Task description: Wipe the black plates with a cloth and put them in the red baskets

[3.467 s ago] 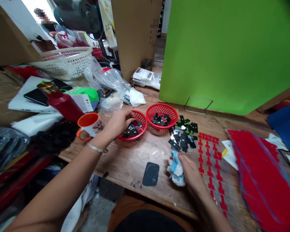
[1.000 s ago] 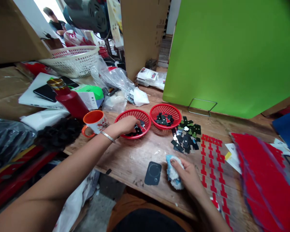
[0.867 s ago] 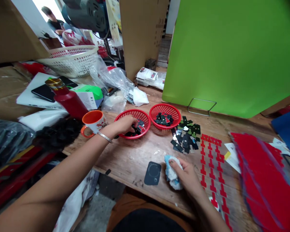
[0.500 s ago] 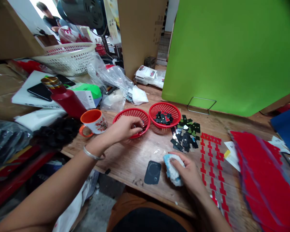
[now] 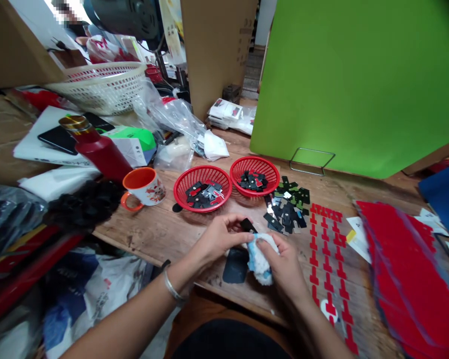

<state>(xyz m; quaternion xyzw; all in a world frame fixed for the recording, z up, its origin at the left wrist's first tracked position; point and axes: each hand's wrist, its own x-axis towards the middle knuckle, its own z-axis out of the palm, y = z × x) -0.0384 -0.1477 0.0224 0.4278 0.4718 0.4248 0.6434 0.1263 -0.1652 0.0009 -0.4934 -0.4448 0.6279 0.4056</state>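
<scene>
- Head camera looks down on a cluttered wooden bench point(image 5: 194, 239) with a green board point(image 5: 359, 85) standing at the back.
- Left red basket point(image 5: 180, 187) now sits uncovered, its black pieces in plain sight; half a second ago the left hand was dipping into it.
- Left hand point(image 5: 219, 238) has pulled back to the near edge, pinching a small black piece point(image 5: 248, 226) between thumb and fingertips.
- Right hand point(image 5: 282, 264) stays closed round the blue-and-white cloth point(image 5: 260, 257), which has barely moved.
- Piece and cloth now touch, right above the dark pad point(image 5: 235, 266); my read is that picking is over and wiping is starting.
- Right red basket point(image 5: 236, 172) and the loose black pile point(image 5: 286, 212) lie as before.
</scene>
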